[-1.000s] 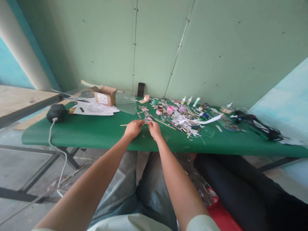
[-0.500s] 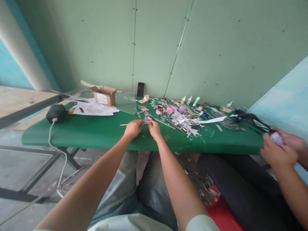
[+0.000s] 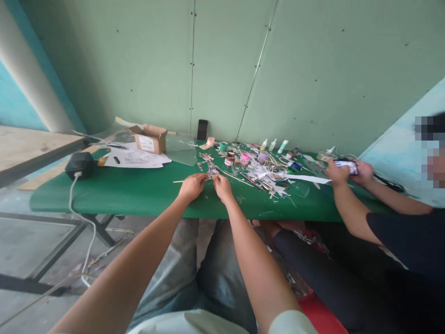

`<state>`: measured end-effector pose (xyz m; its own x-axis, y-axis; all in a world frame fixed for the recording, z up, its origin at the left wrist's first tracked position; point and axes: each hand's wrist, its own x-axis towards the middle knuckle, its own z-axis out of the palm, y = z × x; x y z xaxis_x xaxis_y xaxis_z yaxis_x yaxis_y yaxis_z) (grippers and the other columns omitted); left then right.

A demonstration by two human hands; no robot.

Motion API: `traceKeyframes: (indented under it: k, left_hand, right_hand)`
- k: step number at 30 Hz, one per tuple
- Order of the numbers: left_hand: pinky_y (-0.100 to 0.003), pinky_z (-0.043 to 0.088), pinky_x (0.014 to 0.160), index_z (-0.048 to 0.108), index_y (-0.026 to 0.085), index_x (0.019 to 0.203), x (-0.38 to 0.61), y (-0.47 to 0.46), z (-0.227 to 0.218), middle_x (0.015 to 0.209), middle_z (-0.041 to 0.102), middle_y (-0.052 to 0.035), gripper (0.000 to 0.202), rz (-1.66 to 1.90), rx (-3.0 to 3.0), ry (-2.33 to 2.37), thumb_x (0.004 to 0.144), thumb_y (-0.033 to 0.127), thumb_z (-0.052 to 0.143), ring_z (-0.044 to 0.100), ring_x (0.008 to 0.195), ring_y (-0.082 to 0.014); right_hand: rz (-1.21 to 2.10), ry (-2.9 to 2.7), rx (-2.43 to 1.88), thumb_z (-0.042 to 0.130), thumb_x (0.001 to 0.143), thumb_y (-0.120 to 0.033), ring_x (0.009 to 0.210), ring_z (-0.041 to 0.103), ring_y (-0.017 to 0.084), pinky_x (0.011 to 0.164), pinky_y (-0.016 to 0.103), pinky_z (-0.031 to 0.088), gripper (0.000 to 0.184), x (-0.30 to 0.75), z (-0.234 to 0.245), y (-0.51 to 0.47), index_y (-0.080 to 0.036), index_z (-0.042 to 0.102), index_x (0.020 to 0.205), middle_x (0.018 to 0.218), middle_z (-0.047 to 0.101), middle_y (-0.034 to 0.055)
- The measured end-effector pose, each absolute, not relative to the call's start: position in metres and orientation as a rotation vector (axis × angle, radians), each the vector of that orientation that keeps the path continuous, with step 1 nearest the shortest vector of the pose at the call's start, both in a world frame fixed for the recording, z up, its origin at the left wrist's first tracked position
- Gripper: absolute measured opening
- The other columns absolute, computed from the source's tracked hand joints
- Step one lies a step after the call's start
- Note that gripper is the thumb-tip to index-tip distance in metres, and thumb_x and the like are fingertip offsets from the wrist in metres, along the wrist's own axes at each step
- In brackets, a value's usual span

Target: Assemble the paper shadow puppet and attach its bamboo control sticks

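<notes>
My left hand (image 3: 192,187) and my right hand (image 3: 222,188) are close together at the front of the green tabletop. Fingers of both pinch the near end of a small multicoloured patterned piece (image 3: 210,170), which looks like a paper cut-out. A thin wooden stick (image 3: 178,181) shows left of my left hand; whether that hand grips it or only covers it I cannot tell. Just beyond my right hand lies another long thin stick (image 3: 239,179). A dark red paint jar (image 3: 230,159) and a pink jar (image 3: 245,158) stand behind it.
White paper scraps (image 3: 271,178) are heaped on the right. An open cardboard box (image 3: 150,139), printed sheets (image 3: 135,157) and a black adapter (image 3: 79,164) occupy the left. A black phone (image 3: 202,130) leans on the wall. At right, another person's hands (image 3: 339,172) hold a phone (image 3: 347,167).
The other person has leaned in from the right, bringing the phone and both hands over the table's right end. My own hands stay almost where they were, still on the patterned piece.
</notes>
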<state>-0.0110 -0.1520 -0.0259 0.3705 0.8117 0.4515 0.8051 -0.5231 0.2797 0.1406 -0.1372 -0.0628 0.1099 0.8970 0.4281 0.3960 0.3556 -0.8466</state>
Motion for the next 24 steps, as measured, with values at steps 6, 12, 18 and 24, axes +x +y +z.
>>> traceKeyframes:
  k: [6, 12, 18, 24]
  left_hand:
    - [-0.030, 0.050, 0.086, 0.067, 0.021, 0.108, -0.0110, -0.1524, -0.0250, 0.110, 0.072, -0.0076, 0.024, 0.859, 2.574, 1.536, 0.095, 0.022, 0.046, 0.067, 0.101, -0.0221]
    - [-0.031, 0.050, 0.086, 0.066, 0.021, 0.108, -0.0099, -0.1536, -0.0247, 0.110, 0.072, -0.0076, 0.025, 0.852, 2.576, 1.542, 0.096, 0.022, 0.045, 0.067, 0.101, -0.0226]
    - [-0.030, 0.049, 0.086, 0.066, 0.021, 0.109, -0.0100, -0.1540, -0.0246, 0.111, 0.072, -0.0076, 0.025, 0.854, 2.577, 1.540, 0.096, 0.023, 0.045, 0.067, 0.102, -0.0226]
    - [-0.030, 0.049, 0.087, 0.066, 0.022, 0.108, -0.0106, -0.1539, -0.0249, 0.110, 0.072, -0.0063, 0.024, 0.856, 2.573, 1.540, 0.096, 0.022, 0.046, 0.066, 0.102, -0.0217]
  right_hand:
    - [0.564, -1.487, -1.227, 0.044, 0.090, -0.050, 0.055, 0.049, 0.018, 0.055, 0.028, 0.039, 0.037, 0.1408, -0.0600, -0.1398, -0.024, 0.048, 0.064, 0.052, 0.048, -0.0012]
    - [0.566, -1.484, -1.221, 0.043, 0.091, -0.049, 0.054, 0.048, 0.018, 0.054, 0.028, 0.038, 0.037, 0.1407, -0.0605, -0.1403, -0.024, 0.048, 0.065, 0.052, 0.048, -0.0017]
    - [0.569, -1.493, -1.224, 0.043, 0.091, -0.046, 0.055, 0.049, 0.018, 0.054, 0.028, 0.039, 0.036, 0.1407, -0.0613, -0.1386, -0.024, 0.047, 0.063, 0.051, 0.048, -0.0013]
    - [0.578, -1.503, -1.230, 0.044, 0.091, -0.044, 0.055, 0.049, 0.018, 0.055, 0.028, 0.039, 0.036, 0.1409, -0.0609, -0.1385, -0.025, 0.045, 0.061, 0.051, 0.047, -0.0015]
